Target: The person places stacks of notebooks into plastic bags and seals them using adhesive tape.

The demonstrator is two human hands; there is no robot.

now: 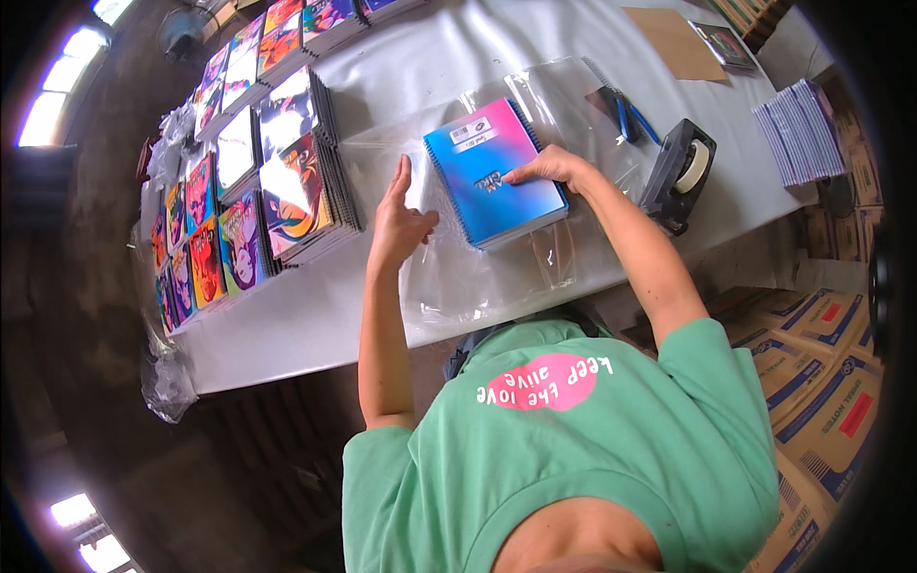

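Note:
A small stack of spiral notebooks (497,177) with a blue-to-pink cover lies on clear plastic sheeting (458,277) spread over the white table (287,325). My right hand (549,169) rests fingers-down on the cover's right part, pressing it. My left hand (399,222) hovers just left of the spiral edge, fingers apart and raised, touching or nearly touching the plastic. It holds nothing.
Stacks of colourful notebooks (287,181) line the table's left side. A black tape dispenser (680,172) stands at the right, blue-handled scissors (630,119) behind it, a stack of pale notebooks (800,129) and a brown card sheet (673,43) farther right. Cardboard boxes (821,372) sit below.

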